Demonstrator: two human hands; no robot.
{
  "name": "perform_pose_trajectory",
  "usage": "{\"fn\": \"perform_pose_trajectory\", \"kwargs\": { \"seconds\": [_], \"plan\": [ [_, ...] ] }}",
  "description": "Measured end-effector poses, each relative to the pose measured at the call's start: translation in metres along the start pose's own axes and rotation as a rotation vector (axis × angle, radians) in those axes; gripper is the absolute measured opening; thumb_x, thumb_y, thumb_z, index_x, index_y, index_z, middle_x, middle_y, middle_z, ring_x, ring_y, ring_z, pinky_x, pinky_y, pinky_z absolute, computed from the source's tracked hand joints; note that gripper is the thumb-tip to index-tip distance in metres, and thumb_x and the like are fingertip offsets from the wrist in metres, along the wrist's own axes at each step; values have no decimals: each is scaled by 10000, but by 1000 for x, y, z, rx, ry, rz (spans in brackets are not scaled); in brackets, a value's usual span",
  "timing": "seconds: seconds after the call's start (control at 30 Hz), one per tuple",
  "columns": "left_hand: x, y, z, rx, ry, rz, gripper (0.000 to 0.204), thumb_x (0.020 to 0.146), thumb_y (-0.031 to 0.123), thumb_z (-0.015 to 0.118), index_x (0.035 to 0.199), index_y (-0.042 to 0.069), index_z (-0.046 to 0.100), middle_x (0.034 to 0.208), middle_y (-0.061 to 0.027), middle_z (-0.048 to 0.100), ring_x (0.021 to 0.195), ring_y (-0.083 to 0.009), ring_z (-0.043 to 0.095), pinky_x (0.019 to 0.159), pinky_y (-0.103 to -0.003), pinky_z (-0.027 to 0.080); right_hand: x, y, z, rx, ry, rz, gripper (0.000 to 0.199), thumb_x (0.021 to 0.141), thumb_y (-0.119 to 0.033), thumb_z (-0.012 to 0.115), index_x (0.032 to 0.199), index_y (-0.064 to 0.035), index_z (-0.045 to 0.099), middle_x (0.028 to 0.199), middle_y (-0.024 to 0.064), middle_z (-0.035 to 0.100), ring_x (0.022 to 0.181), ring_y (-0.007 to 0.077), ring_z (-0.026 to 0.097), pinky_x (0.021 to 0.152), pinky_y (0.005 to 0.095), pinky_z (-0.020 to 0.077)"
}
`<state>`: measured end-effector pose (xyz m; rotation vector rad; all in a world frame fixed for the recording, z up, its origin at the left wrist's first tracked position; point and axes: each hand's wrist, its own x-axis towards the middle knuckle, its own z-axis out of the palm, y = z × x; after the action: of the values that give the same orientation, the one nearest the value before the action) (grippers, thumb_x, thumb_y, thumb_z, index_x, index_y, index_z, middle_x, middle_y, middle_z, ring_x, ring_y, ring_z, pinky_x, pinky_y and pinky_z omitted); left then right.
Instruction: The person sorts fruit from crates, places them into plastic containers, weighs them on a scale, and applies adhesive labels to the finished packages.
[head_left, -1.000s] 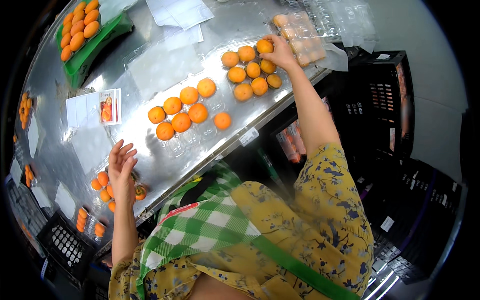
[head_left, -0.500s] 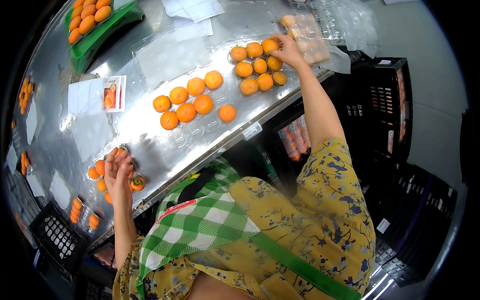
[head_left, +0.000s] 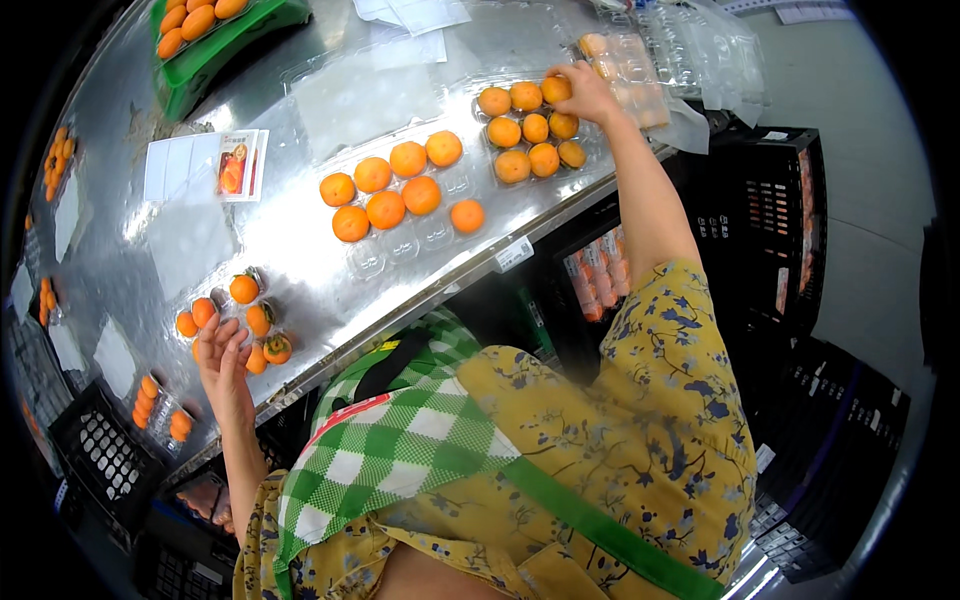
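At the far right of the metal table, my right hand [head_left: 588, 92] closes its fingers round an orange persimmon [head_left: 556, 90]. That fruit sits in the far right corner of a clear plastic tray [head_left: 486, 150] filled with rows of persimmons. My left hand [head_left: 224, 362] hovers at the near edge of another clear tray on the left, fingers apart and slightly bent, hiding part of its fruit. A persimmon with a green calyx [head_left: 277, 348] shows beside it. Between the hands lies a third clear tray [head_left: 401, 242] with several persimmons and bare hollows along its near side.
A green stand [head_left: 205, 70] holds orange fruit at the far left. Printed cards [head_left: 205, 168] and white sheets [head_left: 425, 15] lie on the table. Covered packs [head_left: 625, 75] and empty clear trays [head_left: 690, 50] occupy the far right. Black crates [head_left: 765, 225] stand beyond the table edge.
My left hand has drawn back toward me, uncovering persimmons in the left tray. The right hand stays at the same corner fruit. The whole view has shifted slightly.
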<state>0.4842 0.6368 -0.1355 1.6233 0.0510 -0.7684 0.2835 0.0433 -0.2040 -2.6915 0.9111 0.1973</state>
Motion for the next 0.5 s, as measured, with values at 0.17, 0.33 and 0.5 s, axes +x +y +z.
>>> {"fn": "perform_pose_trajectory", "kwargs": {
  "seconds": [0.17, 0.33, 0.5],
  "plan": [
    [-5, -1, -15, 0, 29, 14, 445, 870, 125, 568, 1286, 77, 418, 1161, -62, 530, 1019, -139, 534, 849, -267, 425, 2, 13, 5, 83, -4, -37, 526, 627, -165, 711, 1125, -222, 551, 1068, 101, 525, 1006, 279, 544, 853, 350, 463],
    [-10, -3, -32, 11, 82, 22, 445, 880, 133, 552, 1299, 84, 412, 1177, -68, 527, 1028, -146, 536, 855, -275, 424, 3, 3, 1, -22, -36, 1, 524, 630, -155, 713, 1128, -215, 560, 1084, 99, 531, 1014, 278, 542, 867, 357, 460],
    [-11, -7, -42, 58, 88, 23, 430, 903, 173, 514, 1307, 85, 400, 1216, -78, 518, 1071, -147, 529, 871, -285, 420, 3, 5, -1, -52, -24, -33, 512, 630, -140, 706, 1122, -203, 576, 1086, 113, 534, 1023, 290, 538, 880, 364, 454]
  ]
}}
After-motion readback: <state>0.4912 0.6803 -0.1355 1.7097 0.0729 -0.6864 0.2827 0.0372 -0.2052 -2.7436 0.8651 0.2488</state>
